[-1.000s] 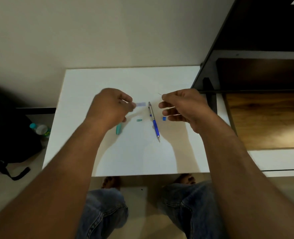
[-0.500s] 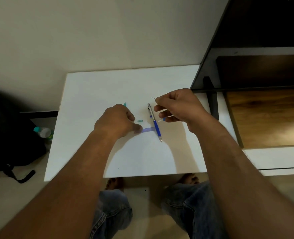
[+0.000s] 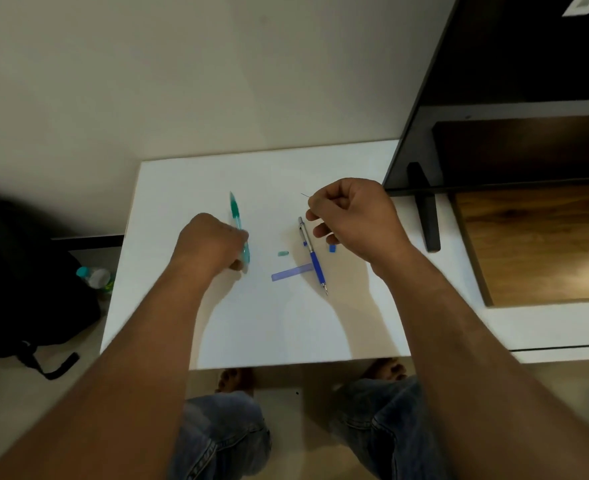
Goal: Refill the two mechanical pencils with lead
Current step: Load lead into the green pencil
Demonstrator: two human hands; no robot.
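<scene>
Picking up the teal pencil (image 3: 239, 226) after setting down the lead case (image 3: 291, 272).

Closing left hand (image 3: 211, 245) around the teal pencil near the tabletop's (image 3: 189, 327) left edge; pinching a thin lead (image 3: 305, 196) in right hand (image 3: 353, 216) above the blue pencil (image 3: 312, 254), lying mid-tabletop with case touching it. Both caps (image 3: 282, 253) off, suggesting loading comes next.

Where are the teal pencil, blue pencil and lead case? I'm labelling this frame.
teal pencil (image 3: 234, 209): head view, on its upper barrel above the left hand.
blue pencil (image 3: 316, 267): head view, on its blue lower barrel.
lead case (image 3: 291, 273): head view, on its flat middle.
</scene>
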